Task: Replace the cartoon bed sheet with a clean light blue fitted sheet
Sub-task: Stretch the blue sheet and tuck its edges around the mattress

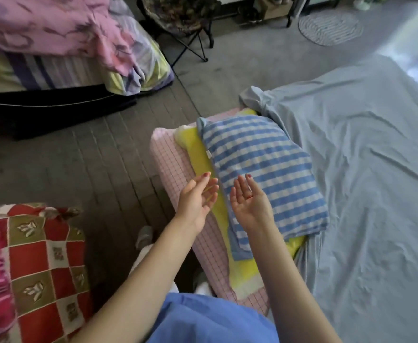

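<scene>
A blue garment [215, 320] is seen at the bottom edge, and from either side of it two bare forearms are stretched forward over the near end of the bed. The left hand [198, 199] is held palm-up with the fingers loosely spread and nothing in its grip; it is poised above the yellow cloth [198, 154] and the pink checked mattress cover [168, 164]. The right hand [248, 201] is likewise turned palm-up, fingers relaxed and straight, nothing held, above the near part of the blue-and-white striped pillow [262, 164]. The pillow is laid on the yellow cloth at the head of the bed. The light blue fitted sheet [366, 169] is spread, wrinkled, over most of the mattress to the right, its corner [252, 95] bunched just beyond the pillow and not pulled over the pink end. A red patterned quilt [39, 268] is seen at lower left, and pink bedding [54, 28] is heaped on another bed at upper left.
</scene>
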